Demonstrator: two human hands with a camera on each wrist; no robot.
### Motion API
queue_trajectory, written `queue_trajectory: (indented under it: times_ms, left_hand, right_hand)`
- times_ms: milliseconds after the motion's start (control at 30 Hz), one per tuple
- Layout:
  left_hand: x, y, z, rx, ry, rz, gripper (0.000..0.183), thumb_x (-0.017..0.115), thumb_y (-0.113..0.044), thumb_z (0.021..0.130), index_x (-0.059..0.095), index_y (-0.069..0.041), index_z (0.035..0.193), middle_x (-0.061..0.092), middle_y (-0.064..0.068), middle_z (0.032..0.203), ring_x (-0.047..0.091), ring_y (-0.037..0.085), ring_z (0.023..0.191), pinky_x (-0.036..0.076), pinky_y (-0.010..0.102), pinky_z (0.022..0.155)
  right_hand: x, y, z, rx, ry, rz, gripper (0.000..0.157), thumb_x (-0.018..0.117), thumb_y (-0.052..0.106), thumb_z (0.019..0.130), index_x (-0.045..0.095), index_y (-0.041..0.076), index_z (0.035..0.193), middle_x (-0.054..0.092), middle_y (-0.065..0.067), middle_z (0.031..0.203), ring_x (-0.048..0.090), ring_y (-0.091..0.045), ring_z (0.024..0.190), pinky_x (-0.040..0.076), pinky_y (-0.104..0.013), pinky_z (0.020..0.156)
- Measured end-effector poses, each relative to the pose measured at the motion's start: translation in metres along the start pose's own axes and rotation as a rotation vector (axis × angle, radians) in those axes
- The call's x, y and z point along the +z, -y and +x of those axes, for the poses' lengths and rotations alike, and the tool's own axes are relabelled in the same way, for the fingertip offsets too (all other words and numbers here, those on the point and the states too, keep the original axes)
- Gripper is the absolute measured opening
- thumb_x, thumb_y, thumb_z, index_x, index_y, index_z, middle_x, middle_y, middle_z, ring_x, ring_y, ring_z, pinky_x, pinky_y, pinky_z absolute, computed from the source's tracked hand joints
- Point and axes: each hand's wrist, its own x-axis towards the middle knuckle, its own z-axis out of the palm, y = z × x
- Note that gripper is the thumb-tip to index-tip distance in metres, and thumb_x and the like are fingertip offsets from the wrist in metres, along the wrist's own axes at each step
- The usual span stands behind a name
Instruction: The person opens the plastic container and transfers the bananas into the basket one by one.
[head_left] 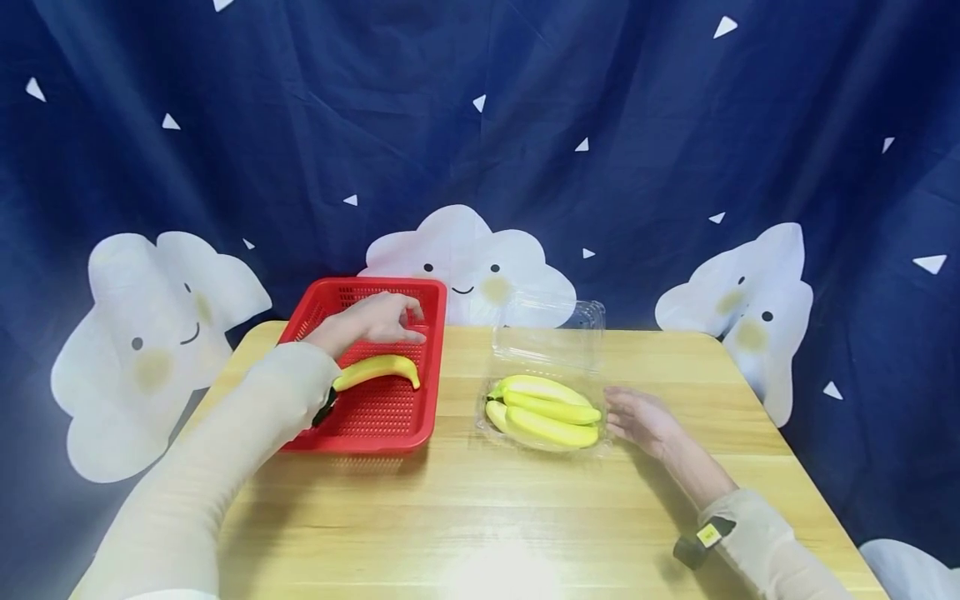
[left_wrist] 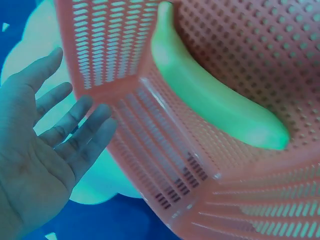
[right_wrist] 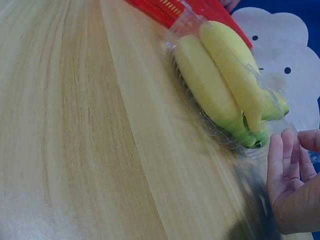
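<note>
Over the back of the red plastic basket (head_left: 433,392), my left hand (head_left: 378,319) hovers with loosely bent fingers and nothing in them. One yellow banana (head_left: 381,367) lies on the basket floor below that hand; the left wrist view shows the banana (left_wrist: 215,102) whole, apart from the fingers. A clear plastic clamshell box (head_left: 547,343) stands right of the basket, its lid raised towards the curtain. Several bananas (head_left: 551,408) lie together inside. My right hand (head_left: 641,421) is at the box's right side, fingers extended; whether the fingertips touch the plastic I cannot tell.
The light wooden table (head_left: 525,508) carries the basket on its left and the box near its middle. Behind it hangs a dark blue curtain (head_left: 420,100) with white clouds and small triangles. A strap with a small camera (head_left: 693,548) sits on the right wrist.
</note>
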Motion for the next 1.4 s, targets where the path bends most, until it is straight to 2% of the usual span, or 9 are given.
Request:
queue_trajectory:
  times_ms: [300, 500, 633, 867, 1167, 1400]
  left_hand:
    - [0.002, -0.033, 0.0, 0.089, -0.012, -0.014, 0.045, 0.078, -0.042, 0.092, 0.07, -0.014, 0.127, 0.075, 0.011, 0.117, 0.068, 0.026, 0.108, 0.059, 0.045, 0.099]
    - [0.01, -0.049, 0.003, 0.112, -0.027, 0.016, 0.05, 0.078, -0.048, 0.091, 0.07, -0.018, 0.13, 0.076, 0.007, 0.113, 0.067, 0.022, 0.103, 0.059, 0.042, 0.092]
    - [0.015, -0.059, 0.005, 0.117, -0.059, 0.03, 0.051, 0.077, -0.053, 0.09, 0.071, -0.021, 0.129, 0.077, 0.006, 0.117, 0.069, 0.022, 0.107, 0.059, 0.044, 0.093]
    - [0.028, -0.075, 0.009, 0.17, -0.096, 0.065, 0.05, 0.074, -0.057, 0.091, 0.072, -0.024, 0.129, 0.077, 0.0, 0.119, 0.071, 0.022, 0.111, 0.058, 0.046, 0.093]
    - [0.038, -0.097, 0.005, 0.23, -0.064, 0.046, 0.052, 0.074, -0.055, 0.091, 0.07, -0.021, 0.131, 0.076, 0.001, 0.12, 0.07, 0.022, 0.111, 0.058, 0.043, 0.091]
    - [0.046, -0.11, 0.003, 0.259, -0.025, 0.004, 0.055, 0.076, -0.055, 0.09, 0.07, -0.02, 0.132, 0.077, 0.004, 0.121, 0.07, 0.022, 0.113, 0.057, 0.041, 0.092]
  right_hand:
    - [-0.001, -0.001, 0.001, -0.004, -0.002, -0.001, 0.062, 0.054, 0.021, 0.109, 0.029, -0.004, 0.16, 0.06, 0.004, 0.116, 0.066, -0.006, 0.093, 0.059, -0.021, 0.089]
    - [-0.001, 0.0, 0.001, -0.002, -0.007, 0.001, 0.059, 0.054, 0.021, 0.109, 0.032, -0.002, 0.158, 0.059, 0.003, 0.117, 0.065, -0.006, 0.095, 0.059, -0.021, 0.09]
    - [0.0, 0.0, 0.0, -0.001, -0.001, 0.003, 0.062, 0.053, 0.021, 0.11, 0.028, -0.004, 0.16, 0.06, 0.005, 0.115, 0.064, -0.006, 0.094, 0.058, -0.021, 0.089]
    - [0.0, -0.001, 0.0, -0.006, 0.014, 0.01, 0.065, 0.052, 0.022, 0.11, 0.022, -0.005, 0.162, 0.062, 0.007, 0.11, 0.065, -0.004, 0.092, 0.059, -0.021, 0.089]
    - [0.001, -0.002, 0.002, -0.006, 0.01, 0.019, 0.069, 0.052, 0.02, 0.11, 0.017, -0.006, 0.163, 0.062, 0.004, 0.115, 0.068, -0.005, 0.094, 0.059, -0.021, 0.09]
    - [0.0, -0.001, 0.0, -0.013, 0.005, 0.002, 0.065, 0.05, 0.021, 0.111, 0.02, -0.006, 0.162, 0.061, 0.004, 0.114, 0.067, -0.005, 0.094, 0.059, -0.021, 0.089]
